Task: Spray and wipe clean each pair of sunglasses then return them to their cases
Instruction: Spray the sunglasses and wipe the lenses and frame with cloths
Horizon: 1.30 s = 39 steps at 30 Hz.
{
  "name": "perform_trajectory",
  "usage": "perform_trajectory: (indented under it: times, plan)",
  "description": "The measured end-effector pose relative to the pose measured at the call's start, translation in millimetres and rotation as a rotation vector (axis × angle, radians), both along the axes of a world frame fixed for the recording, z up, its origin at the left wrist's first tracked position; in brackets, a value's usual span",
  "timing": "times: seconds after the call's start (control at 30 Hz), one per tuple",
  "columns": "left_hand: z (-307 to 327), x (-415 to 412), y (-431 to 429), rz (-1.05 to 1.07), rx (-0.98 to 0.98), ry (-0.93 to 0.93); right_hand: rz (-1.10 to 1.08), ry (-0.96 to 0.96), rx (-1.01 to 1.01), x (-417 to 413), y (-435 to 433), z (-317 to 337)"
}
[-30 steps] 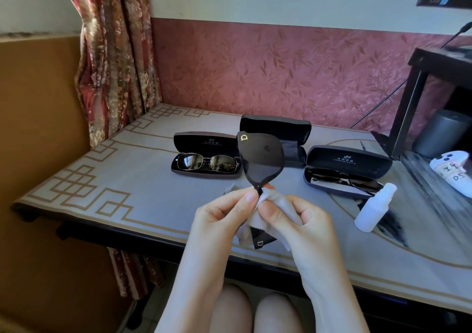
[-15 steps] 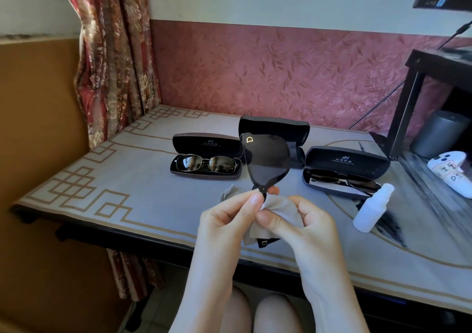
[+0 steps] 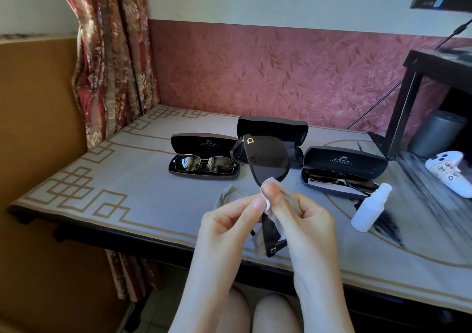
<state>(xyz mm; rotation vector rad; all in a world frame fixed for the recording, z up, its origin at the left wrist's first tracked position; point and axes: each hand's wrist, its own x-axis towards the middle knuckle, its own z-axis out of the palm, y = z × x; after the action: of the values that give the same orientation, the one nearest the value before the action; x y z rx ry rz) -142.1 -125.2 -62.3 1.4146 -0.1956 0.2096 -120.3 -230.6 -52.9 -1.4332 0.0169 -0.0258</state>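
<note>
Head: hands w/ sunglasses, cloth above near table edge

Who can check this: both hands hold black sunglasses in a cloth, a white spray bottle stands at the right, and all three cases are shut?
No: the head view shows the left case, middle case and right case all open. Otherwise right: left hand and right hand hold the black sunglasses in the cloth; the spray bottle stands at the right.
</note>
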Motion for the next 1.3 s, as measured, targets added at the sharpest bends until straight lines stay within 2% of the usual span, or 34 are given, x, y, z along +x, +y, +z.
perform_trajectory:
  times: [0.17, 0.27, 0.57, 0.73, 0.93, 1.3]
  plan:
    - [-2, 1, 4, 0.067, -0.015, -0.008, 0.063, -0.092, 0.011, -1, -1, 4]
    - [-1, 2, 4, 0.076, -0.109, 0.037, 0.142, -0.150, -0.014, 0, -5, -2]
    - [6, 1, -1, 0.155, -0.234, 0.060, 0.216, -0.145, -0.059, -2, -16, -9]
    - [7, 3, -2, 0.159, -0.270, 0.056, 0.310, -0.079, 0.074, -4, -22, -12]
    - [5, -2, -10, 0.118, -0.260, 0.073, 0.283, 0.018, 0.077, -6, -14, -5]
    - [-1, 0, -2, 0.032, -0.243, 0.102, 0.097, -0.012, 0.102, -5, -2, 3]
